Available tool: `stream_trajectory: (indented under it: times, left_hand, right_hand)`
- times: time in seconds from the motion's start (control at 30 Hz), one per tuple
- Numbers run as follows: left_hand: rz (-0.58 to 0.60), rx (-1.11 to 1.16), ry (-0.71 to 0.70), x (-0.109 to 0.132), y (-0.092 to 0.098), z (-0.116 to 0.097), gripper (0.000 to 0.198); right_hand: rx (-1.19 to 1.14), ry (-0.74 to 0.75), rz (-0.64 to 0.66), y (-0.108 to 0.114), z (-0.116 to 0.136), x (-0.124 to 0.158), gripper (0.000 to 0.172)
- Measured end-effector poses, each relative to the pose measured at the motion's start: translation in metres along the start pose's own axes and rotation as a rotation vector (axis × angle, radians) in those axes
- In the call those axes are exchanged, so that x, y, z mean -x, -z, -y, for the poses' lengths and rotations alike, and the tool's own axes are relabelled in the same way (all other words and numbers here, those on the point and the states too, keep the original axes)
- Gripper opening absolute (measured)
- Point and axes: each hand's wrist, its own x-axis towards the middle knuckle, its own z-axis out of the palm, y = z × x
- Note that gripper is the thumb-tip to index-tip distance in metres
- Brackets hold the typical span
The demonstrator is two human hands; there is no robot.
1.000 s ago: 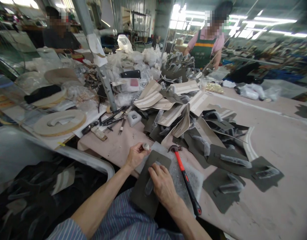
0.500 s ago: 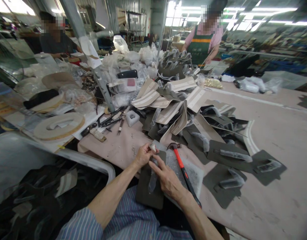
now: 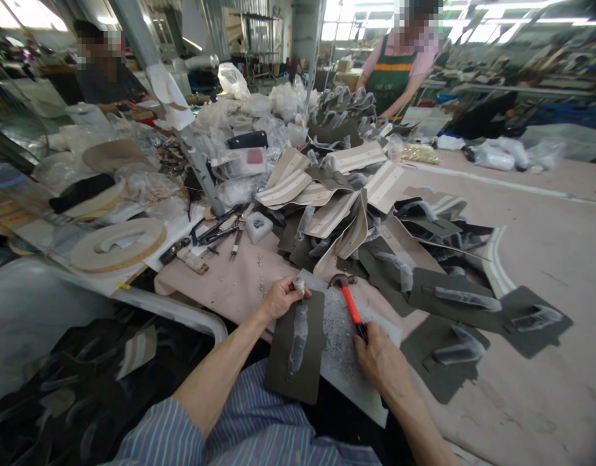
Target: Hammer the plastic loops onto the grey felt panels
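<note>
Fingers point(image 3: 292, 290) of the left hand point(image 3: 280, 299) are pinching a small white roll point(image 3: 298, 283) in a narrow grip, while the fingers point(image 3: 363, 346) of the right hand point(image 3: 379, 362) are curling closed around the red handle of a hammer point(image 3: 352, 305). A long work table point(image 3: 530, 404) covered in pinkish cloth is stretching ahead of the person, and a co-worker in a green apron point(image 3: 389, 81) is standing at its far side, with another person point(image 3: 101, 74) sitting off to the left. A large heap of dark grey and cream cut panels point(image 3: 336, 213) is rising in the middle of the table, with several loose dark panels point(image 3: 446, 349) lying to the right of the hands. Closest to the person, a white foam sheet point(image 3: 343, 362) is lying on the table's near edge, with the hammer's head resting on it. A dark grey panel point(image 3: 290, 382) is lying just left of the right hand, overlapping the foam, and the left hand is hovering over its top edge. A translucent strip point(image 3: 298, 338) is running lengthwise down the panel's middle.
</note>
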Motion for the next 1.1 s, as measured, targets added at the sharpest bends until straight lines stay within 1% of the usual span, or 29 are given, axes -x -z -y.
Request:
stream_trajectory:
  times: [0.1, 0.17, 0.23, 0.3, 0.4, 0.5, 0.53, 0.57, 0.6, 0.67, 0.7, 0.73, 0.77, 0.8, 0.83, 0.87, 0.9, 0.93, 1.0, 1.03, 1.07, 1.1]
  left_hand:
    - [-0.004, -0.026, -0.006, 0.0, -0.001, 0.0, 0.035]
    - [-0.005, -0.039, -0.001, -0.001, -0.002, -0.001, 0.035]
    - [-0.002, -0.037, 0.006, -0.001, -0.002, -0.002, 0.036]
    - [0.003, -0.028, 0.006, -0.001, -0.002, -0.002, 0.037]
    - [0.009, -0.034, 0.002, -0.001, -0.001, -0.003, 0.037]
    - [0.018, -0.062, -0.008, -0.001, -0.001, -0.002, 0.036]
    - [0.023, -0.078, -0.014, -0.001, -0.001, -0.003, 0.034]
    - [0.03, -0.1, -0.022, -0.001, -0.002, -0.003, 0.032]
    - [0.04, -0.128, -0.029, -0.001, -0.002, -0.003, 0.029]
    - [0.058, -0.197, -0.045, -0.001, -0.002, -0.004, 0.021]
    - [0.062, -0.234, -0.055, 0.0, -0.002, -0.005, 0.017]
    - [0.065, -0.266, -0.065, 0.0, -0.002, -0.005, 0.013]
    - [0.062, -0.293, -0.078, 0.001, -0.003, -0.005, 0.011]
    - [0.059, -0.316, -0.092, 0.002, -0.003, -0.006, 0.01]
    - [0.057, -0.341, -0.109, 0.003, -0.003, -0.006, 0.009]
    - [0.054, -0.365, -0.125, 0.004, -0.004, -0.006, 0.01]
    - [0.054, -0.389, -0.141, 0.004, -0.004, -0.006, 0.011]
    - [0.053, -0.414, -0.157, 0.005, -0.005, -0.006, 0.011]
    - [0.058, -0.455, -0.177, 0.006, -0.005, -0.006, 0.013]
    - [0.06, -0.464, -0.183, 0.006, -0.006, -0.005, 0.013]
    - [0.063, -0.468, -0.185, 0.007, -0.006, -0.005, 0.014]
    - [0.066, -0.469, -0.185, 0.007, -0.006, -0.004, 0.015]
  right_hand:
    - [-0.078, 0.003, 0.011, 0.001, 0.004, -0.007, 0.012]
    - [-0.308, -0.062, 0.056, 0.004, 0.005, -0.014, 0.007]
    - [-0.598, -0.18, 0.127, 0.007, 0.005, -0.021, 0.013]
    - [-0.821, -0.268, 0.214, 0.009, 0.008, -0.027, 0.018]
    - [-1.031, -0.306, 0.349, 0.013, 0.013, -0.034, 0.018]
    - [-1.233, -0.331, 0.45, 0.018, 0.02, -0.039, 0.012]
    - [-1.281, -0.339, 0.465, 0.02, 0.023, -0.039, 0.01]
    - [-1.321, -0.348, 0.467, 0.023, 0.027, -0.039, 0.011]
    - [-1.352, -0.357, 0.459, 0.026, 0.03, -0.037, 0.016]
    - [-1.412, -0.357, 0.402, 0.037, 0.037, -0.03, 0.026]
    - [-1.452, -0.324, 0.375, 0.045, 0.039, -0.024, 0.031]
    - [-1.495, -0.258, 0.355, 0.054, 0.041, -0.017, 0.037]
    - [-1.529, -0.163, 0.343, 0.064, 0.043, -0.01, 0.042]
    - [-1.536, -0.05, 0.334, 0.074, 0.044, -0.003, 0.045]
    - [-1.496, 0.06, 0.323, 0.083, 0.044, 0.004, 0.047]
    - [-1.399, 0.135, 0.286, 0.09, 0.045, 0.009, 0.046]
    - [-1.255, 0.165, 0.213, 0.094, 0.045, 0.014, 0.043]
    - [-1.089, 0.168, 0.113, 0.096, 0.045, 0.017, 0.04]
    - [-0.782, 0.166, -0.077, 0.091, 0.045, 0.02, 0.033]
    - [-0.671, 0.179, -0.132, 0.087, 0.046, 0.021, 0.03]
    - [-0.588, 0.199, -0.15, 0.084, 0.046, 0.021, 0.028]
    - [-0.521, 0.219, -0.138, 0.082, 0.046, 0.021, 0.026]
